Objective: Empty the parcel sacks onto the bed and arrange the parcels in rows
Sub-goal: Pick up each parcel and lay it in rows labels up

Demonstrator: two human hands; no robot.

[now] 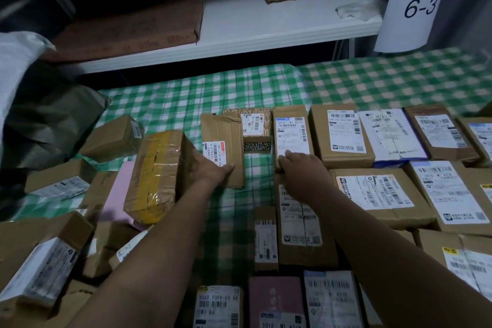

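Labelled parcels (218, 306) at the near edge lie flat, labels up, in a row on the bed (239, 93). Further rows fill the right side, and an unsorted heap (66, 234) occupies the left.

Right hand (300, 168): fingers extended and laid on the near end of a narrow carton (291, 130), not wrapped round it.

Left hand (207, 168): thumb on the near edge of a flat carton (222, 141), just beside a tilted yellow-taped parcel (159, 173). Its fingers are hidden, so the grip cannot be determined.

Handling, as a judgement: the cartons appear stiff and probably light, and glossy tape may be slippery. Grasp across the two long sides, or slide a carton by pressing flat on top.
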